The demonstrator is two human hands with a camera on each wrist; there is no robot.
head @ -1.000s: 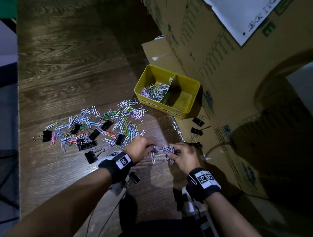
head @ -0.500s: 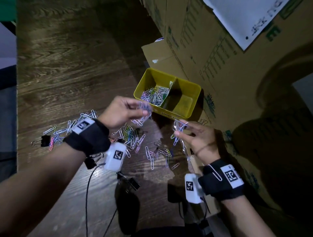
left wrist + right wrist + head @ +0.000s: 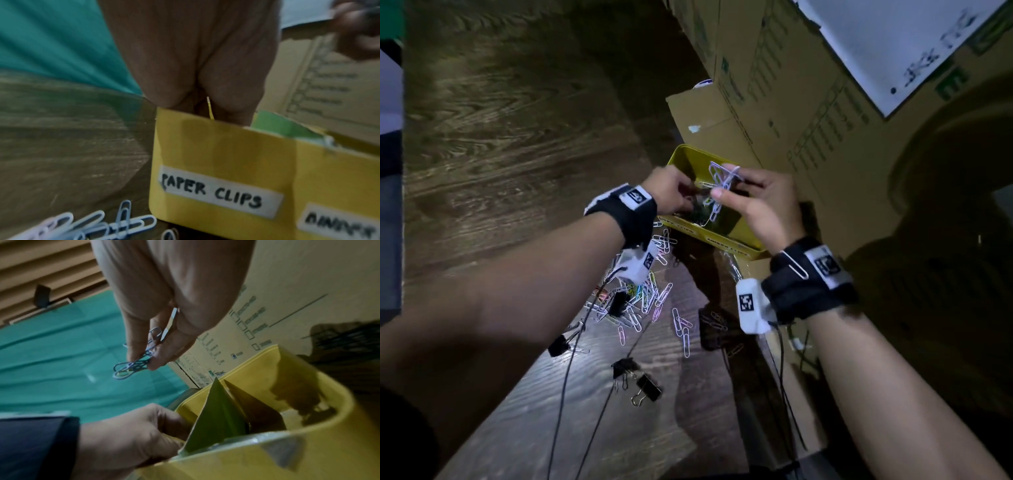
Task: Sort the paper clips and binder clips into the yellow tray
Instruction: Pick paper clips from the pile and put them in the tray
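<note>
The yellow tray stands against the cardboard, with a green divider and a front label reading PAPER CLIPS. My left hand dips its curled fingers into the left compartment; the fingertips are hidden behind the wall, and a thin yellow clip shows between them. Just above the tray, my right hand pinches a tangled bunch of paper clips between thumb and fingers, the same bunch seen in the right wrist view. Loose coloured paper clips and black binder clips lie on the table under my forearms.
Large cardboard boxes wall off the right side, with a white sheet on top. Thin black cables hang from my wrists over the wooden table. One paper clip is stuck on my right wristband.
Both hands rose from the table with paper clips. The left hand went forward into the tray's left compartment, and the right carried its bunch up over the tray.
</note>
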